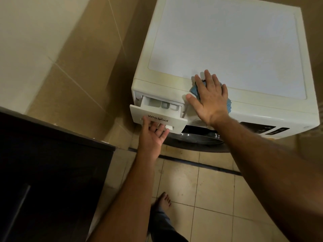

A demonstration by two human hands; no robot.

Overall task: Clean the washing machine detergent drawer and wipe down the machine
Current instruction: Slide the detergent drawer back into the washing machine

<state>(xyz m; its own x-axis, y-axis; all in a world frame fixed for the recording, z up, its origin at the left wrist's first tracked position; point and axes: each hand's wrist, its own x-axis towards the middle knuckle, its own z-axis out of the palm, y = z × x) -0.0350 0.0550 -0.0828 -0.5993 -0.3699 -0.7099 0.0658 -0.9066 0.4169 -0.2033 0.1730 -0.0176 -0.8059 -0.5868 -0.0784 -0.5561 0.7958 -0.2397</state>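
Left hand (153,135) under drawer (158,117) front

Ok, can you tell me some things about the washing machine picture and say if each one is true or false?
1. The detergent drawer is pulled partway out. True.
2. The right hand lies flat on a blue cloth on top of the washing machine. True.
3. The left hand is resting on the floor. False: its fingers are under the drawer's front, at the handle recess.
4. The cloth is red. False: it is blue.
5. The drawer front reads "Whirlpool". True.
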